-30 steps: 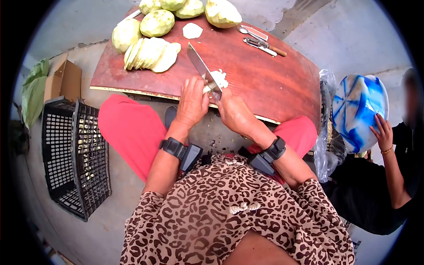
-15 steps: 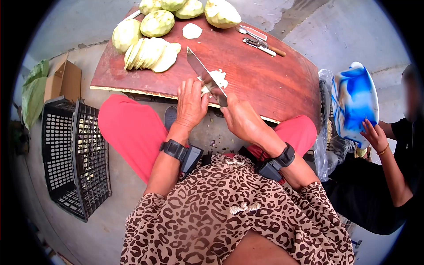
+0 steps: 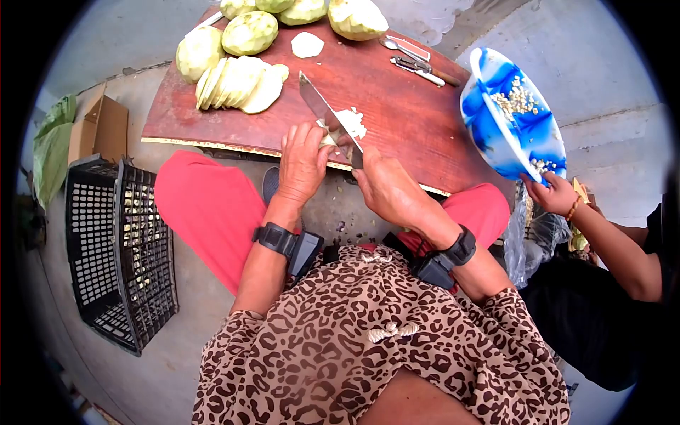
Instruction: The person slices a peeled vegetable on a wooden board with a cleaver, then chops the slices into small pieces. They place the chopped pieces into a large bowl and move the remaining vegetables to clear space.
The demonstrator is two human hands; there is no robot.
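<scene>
My right hand (image 3: 393, 185) grips the handle of a broad-bladed kitchen knife (image 3: 322, 106) at the near edge of the red wooden table (image 3: 425, 134). The blade slants up and away to the left. My left hand (image 3: 303, 159) is closed on a piece of pale vegetable (image 3: 327, 137), its fingertips close to the blade. Small diced bits (image 3: 352, 123) lie just right of the blade. Farther left, a fanned row of pale slices (image 3: 237, 83) rests on the table, with one loose slice (image 3: 307, 45) beyond it.
Several peeled light-green vegetables (image 3: 250, 33) stand along the far side. A spoon (image 3: 404, 48) and small knives (image 3: 418, 69) lie at the back right. Right of the table, another person's hand (image 3: 549, 191) holds a blue-and-white basin (image 3: 489, 134) with chopped bits. Black crates (image 3: 145, 255) stand left.
The other person's basin has moved left to the table's right edge and tipped, so the chopped bits inside show. My hands and the knife have hardly moved.
</scene>
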